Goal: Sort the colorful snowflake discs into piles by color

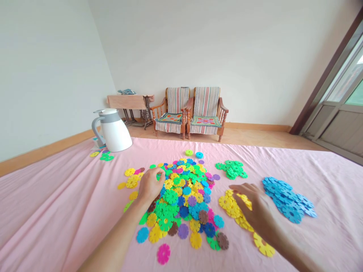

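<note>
Now the left hand (150, 186) curls into the far-left edge of the mixed pile (184, 196); whether it pinches a disc is unclear. The right hand (256, 213) lies spread on the yellow pile (227, 203), left of the blue pile (287, 198).

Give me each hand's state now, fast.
Left hand: curled on the mixed pile; grip cannot be told.
Right hand: open, flat on the yellow discs.

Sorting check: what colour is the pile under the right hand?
The pile is yellow; head view shows it.
</note>
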{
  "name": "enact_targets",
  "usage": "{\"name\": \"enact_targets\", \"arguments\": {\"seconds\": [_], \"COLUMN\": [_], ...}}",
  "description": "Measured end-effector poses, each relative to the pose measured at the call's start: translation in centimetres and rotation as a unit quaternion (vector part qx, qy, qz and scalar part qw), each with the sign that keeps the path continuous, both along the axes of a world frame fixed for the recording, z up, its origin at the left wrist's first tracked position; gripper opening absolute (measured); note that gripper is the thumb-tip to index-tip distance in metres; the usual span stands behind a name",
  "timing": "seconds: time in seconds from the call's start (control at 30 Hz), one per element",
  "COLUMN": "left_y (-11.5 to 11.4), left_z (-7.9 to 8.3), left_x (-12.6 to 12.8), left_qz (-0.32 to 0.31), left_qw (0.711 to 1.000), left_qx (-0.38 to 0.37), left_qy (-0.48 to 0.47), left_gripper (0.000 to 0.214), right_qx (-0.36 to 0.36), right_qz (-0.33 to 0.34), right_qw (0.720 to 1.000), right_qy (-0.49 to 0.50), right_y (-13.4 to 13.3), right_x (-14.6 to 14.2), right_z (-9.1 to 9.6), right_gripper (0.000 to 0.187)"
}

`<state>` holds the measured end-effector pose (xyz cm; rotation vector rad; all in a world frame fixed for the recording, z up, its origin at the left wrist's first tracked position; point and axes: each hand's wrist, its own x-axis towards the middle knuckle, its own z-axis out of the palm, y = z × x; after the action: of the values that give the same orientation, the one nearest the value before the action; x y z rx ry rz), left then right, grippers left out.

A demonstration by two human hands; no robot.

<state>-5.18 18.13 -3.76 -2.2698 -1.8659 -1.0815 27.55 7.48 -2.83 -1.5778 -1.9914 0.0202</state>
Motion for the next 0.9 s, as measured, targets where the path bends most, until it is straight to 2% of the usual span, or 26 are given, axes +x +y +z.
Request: {"name": "enact_targets", "arguments": {"seconds": [0.1,0.2,0.33,0.4,0.5,0.6,0.73,0.9], "left_y": [-0.1,-0.2,-0.3,-0.3,-0.3,-0.3,-0.3,-0.6], "left_z": [0.0,0.2,0.4,0.5,0.5,0.4,0.3,0.4], "left_x": [-0.2,-0.3,-0.3,-0.3,-0.3,-0.3,-0.1,0.5], "left_qz": [0.007,0.018,0.024,0.022,0.019,0.017,0.002,-0.029], "left_qw": [1.0,1.0,1.0,1.0,1.0,1.0,1.0,1.0], "left_qx": [-0.001,0.0,0.005,0.005,0.006,0.007,0.006,0.006], "left_qy": [0.0,0.001,0.001,0.002,0.002,0.001,-0.003,-0.004], "left_gripper": [0.016,0.016,0.016,0.016,0.016,0.015,0.015,0.015], "right_qx": [-0.04,-0.074,0.005,0.047,0.054,0.043,0.005,-0.017], "right_qz": [0.141,0.262,0.402,0.435,0.406,0.351,0.287,0.206], "right_qw": [0.989,0.962,0.913,0.893,0.904,0.926,0.952,0.978], "right_qy": [0.023,0.003,-0.07,-0.104,-0.127,-0.136,-0.107,-0.031], "right_y": [-1.2,-1.9,-1.6,-1.2,-0.6,0.0,0.8,1.1], "right_x": [-5.9,-10.9,-15.1,-16.3,-16.6,-15.3,-12.4,-9.3], "right_z": [1.4,1.5,-0.5,-1.5,-2.0,-1.6,-0.9,-0.3], "right_gripper": [0.025,0.021,0.041,0.043,0.026,0.014,0.01,0.023]}}
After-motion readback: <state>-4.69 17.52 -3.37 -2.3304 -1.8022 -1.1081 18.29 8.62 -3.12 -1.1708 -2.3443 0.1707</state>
